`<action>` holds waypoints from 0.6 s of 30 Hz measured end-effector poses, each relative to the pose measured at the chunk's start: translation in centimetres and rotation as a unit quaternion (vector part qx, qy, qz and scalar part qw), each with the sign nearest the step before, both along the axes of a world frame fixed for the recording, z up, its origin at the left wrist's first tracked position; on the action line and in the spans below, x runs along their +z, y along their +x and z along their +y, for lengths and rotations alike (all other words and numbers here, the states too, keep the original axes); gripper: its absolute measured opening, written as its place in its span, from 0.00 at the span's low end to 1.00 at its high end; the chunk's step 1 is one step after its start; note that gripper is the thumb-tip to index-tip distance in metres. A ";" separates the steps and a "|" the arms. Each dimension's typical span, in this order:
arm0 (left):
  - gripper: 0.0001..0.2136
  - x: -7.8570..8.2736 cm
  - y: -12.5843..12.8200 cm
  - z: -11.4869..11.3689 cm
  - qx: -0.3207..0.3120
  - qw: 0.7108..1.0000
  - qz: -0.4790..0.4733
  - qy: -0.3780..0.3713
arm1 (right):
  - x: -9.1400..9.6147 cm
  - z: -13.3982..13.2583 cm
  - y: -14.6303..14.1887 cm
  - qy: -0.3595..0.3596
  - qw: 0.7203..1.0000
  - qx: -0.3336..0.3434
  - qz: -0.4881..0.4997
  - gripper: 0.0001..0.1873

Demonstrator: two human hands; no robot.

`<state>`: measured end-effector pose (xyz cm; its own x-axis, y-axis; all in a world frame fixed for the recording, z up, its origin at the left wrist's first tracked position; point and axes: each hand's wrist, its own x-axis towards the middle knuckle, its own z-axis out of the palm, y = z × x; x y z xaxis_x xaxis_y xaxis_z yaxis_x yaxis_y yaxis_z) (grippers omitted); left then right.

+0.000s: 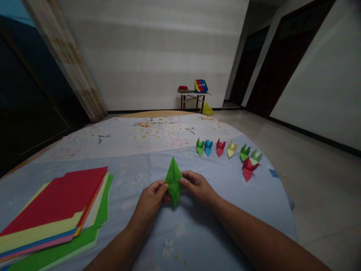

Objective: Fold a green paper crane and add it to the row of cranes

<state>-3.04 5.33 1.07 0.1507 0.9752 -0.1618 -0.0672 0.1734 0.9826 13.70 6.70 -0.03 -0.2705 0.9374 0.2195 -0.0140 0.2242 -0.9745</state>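
A green folded paper piece [173, 180], diamond-shaped with a centre crease, stands between my two hands above the blue cloth. My left hand [151, 199] pinches its left edge with thumb and fingers. On the other side my right hand [196, 186] pinches the right edge. Both hands are closed on the paper. A stack of coloured paper sheets [56, 214], red on top with yellow, blue, pink and green below, lies to the left of my left forearm.
Several finished folded paper figures [228, 149] in green, blue, red and yellow sit in a row at the right on the round cloth-covered table [197, 233]. A small table [194, 98] with a colourful bag stands by the far wall. Bare floor lies to the right.
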 end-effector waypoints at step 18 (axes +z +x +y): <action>0.18 0.1 -2.4 0.3 -0.091 0.786 0.458 0.405 | -0.4 1.6 2.2 0.223 0.907 0.037 -0.356 0.12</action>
<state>-5.43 5.62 1.15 0.4818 0.7904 0.3784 0.6869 -0.6088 0.3969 15.91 8.28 -0.46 -0.5502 0.7723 0.3175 0.5521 0.6217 -0.5555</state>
